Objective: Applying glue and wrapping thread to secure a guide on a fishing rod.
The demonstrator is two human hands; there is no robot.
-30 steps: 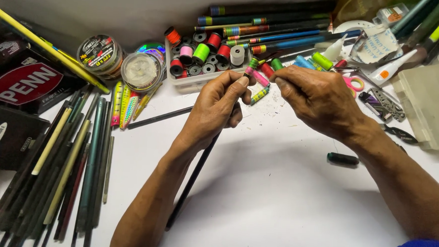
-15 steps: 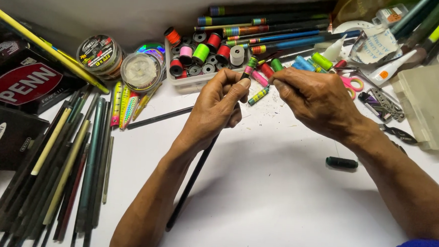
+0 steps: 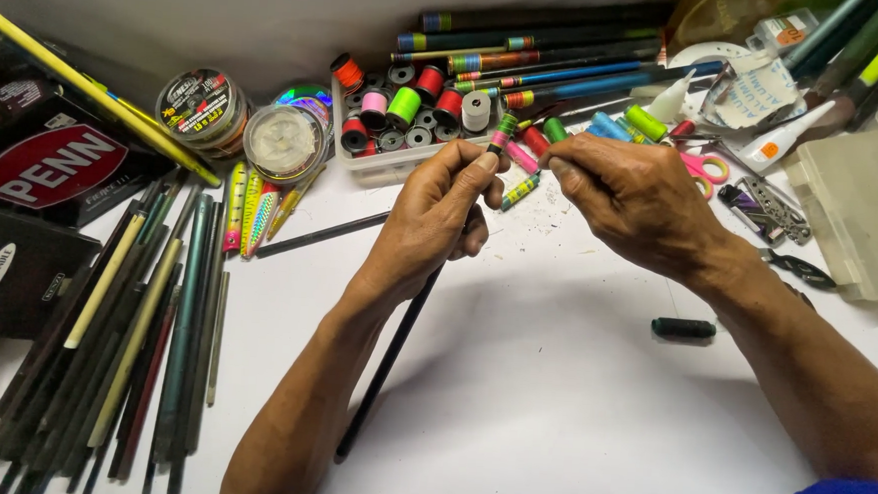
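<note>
Left hand: grip closed around thin black rod, banded tip at twelve o'clock.
Right hand: fingertips pinched together; anything held is hidden.
Rod middle: hidden by palm.

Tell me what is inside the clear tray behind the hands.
The clear tray holds upright thread spools: orange, pink, green, red, white, plus small dark ones. The left hand, gripping a thin dark rod, covers the tray's right front part, so anything lying there cannot be seen.
</note>
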